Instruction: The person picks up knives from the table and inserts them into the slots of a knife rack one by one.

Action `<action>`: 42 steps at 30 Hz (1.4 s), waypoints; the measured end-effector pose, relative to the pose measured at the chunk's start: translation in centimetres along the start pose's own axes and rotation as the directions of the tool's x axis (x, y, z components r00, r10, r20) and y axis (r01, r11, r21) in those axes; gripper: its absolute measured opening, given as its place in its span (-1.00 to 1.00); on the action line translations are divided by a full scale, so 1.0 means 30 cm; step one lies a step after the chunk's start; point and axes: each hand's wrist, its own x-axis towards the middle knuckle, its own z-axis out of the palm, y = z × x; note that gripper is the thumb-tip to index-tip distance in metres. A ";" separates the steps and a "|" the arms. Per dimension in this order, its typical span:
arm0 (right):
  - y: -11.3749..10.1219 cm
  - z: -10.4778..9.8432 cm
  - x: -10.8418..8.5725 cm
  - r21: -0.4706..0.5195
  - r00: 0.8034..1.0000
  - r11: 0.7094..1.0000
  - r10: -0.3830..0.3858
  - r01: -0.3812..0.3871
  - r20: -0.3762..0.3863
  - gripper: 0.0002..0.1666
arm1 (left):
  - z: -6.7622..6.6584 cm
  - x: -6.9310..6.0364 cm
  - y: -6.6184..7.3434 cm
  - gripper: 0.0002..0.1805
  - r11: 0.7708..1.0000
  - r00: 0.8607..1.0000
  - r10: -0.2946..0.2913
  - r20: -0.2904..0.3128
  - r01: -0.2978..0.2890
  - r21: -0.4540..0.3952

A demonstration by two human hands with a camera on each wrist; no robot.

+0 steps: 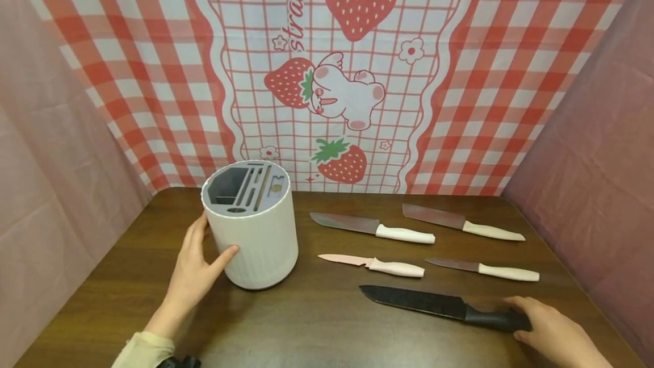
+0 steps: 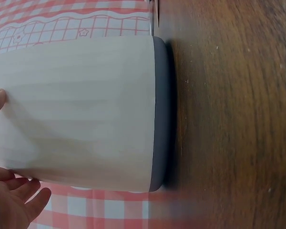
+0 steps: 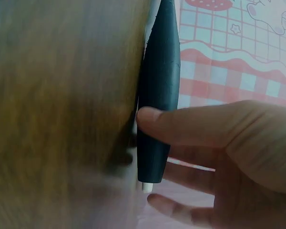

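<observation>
At the far left, the person's left hand (image 1: 191, 274) is spread around the near-left side of a white cylindrical knife holder (image 1: 258, 249), its thumb on the front wall and its fingers along the left side, so the grip is wide. The holder stands upright on the dark wooden table (image 1: 306, 328), its grey slotted insert (image 1: 255, 189) facing up. The work looks to be at an early stage: five knives show, and all five lie outside the holder, to its right, blades pointing left.

Nearest the holder in the back row is a white-handled kitchen knife (image 1: 383, 230), with a pink paring knife (image 1: 375, 264) just in front of it; neither is touched by a hand. Nearest the viewer lies a black chef's knife (image 1: 449, 304). Farther right are a cream-handled cleaver (image 1: 460, 220) at the back and a cream-handled paring knife (image 1: 482, 268) in front of it, both also untouched.

At the far right, the right hand (image 1: 554, 328) holds the end of the black handle in a narrow grip between thumb and fingers. Whether that handle is off the tabletop I cannot tell. As I judge it, one knife is in hand and four remain to be picked up
</observation>
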 end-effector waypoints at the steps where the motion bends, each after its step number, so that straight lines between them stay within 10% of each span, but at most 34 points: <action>1: 0.002 -0.001 -0.001 -0.005 1.000 1.000 0.000 0.000 -0.002 -0.21 | 0.000 0.000 0.000 -0.04 1.000 1.000 0.000 -0.002 0.000 -0.002; 28: 0.049 -0.003 -0.025 0.009 0.994 0.996 -0.088 0.089 -0.070 -0.52 | 0.007 0.000 -0.011 -0.04 1.000 1.000 0.004 -0.009 -0.005 -0.008; 42: 0.079 -0.050 -0.040 0.107 0.993 0.990 -0.099 0.092 0.062 -0.47 | 0.010 0.005 -0.008 -0.04 1.000 1.000 0.007 -0.001 -0.007 -0.002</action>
